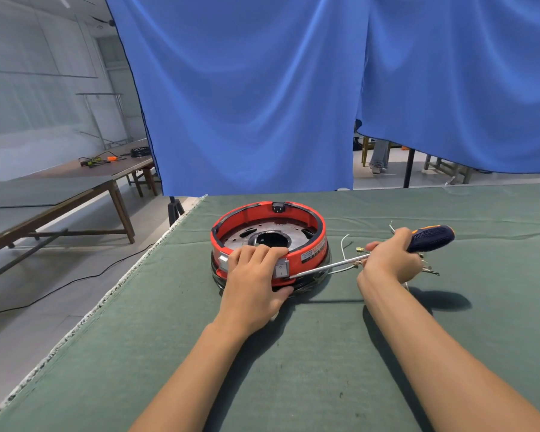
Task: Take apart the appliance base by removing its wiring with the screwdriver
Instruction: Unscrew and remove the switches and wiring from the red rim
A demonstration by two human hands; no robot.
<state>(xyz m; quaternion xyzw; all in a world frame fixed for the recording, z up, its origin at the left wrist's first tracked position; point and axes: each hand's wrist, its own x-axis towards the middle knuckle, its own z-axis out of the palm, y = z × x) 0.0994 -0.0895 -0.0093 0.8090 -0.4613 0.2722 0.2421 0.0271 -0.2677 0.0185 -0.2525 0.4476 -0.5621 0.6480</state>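
A round red appliance base (309, 219) with a metal plate inside sits on the green table cover (293, 353). My left hand (256, 279) grips its near rim, fingers hooked over the top beside a white rocker switch (280, 270). My right hand (390, 255) holds a screwdriver (430, 237) by its dark blue and orange handle. The steel shaft (325, 268) runs left, and its tip meets the base just right of the switch. Loose white wires with brass terminals (360, 250) lie on the cloth around my right hand.
A blue curtain (262, 88) hangs behind the table. The table's left edge (156, 247) drops to the floor, where a black cable (75, 280) runs. Wooden tables (60, 194) stand at the left. A person's legs (379, 157) show under the curtain at the right.
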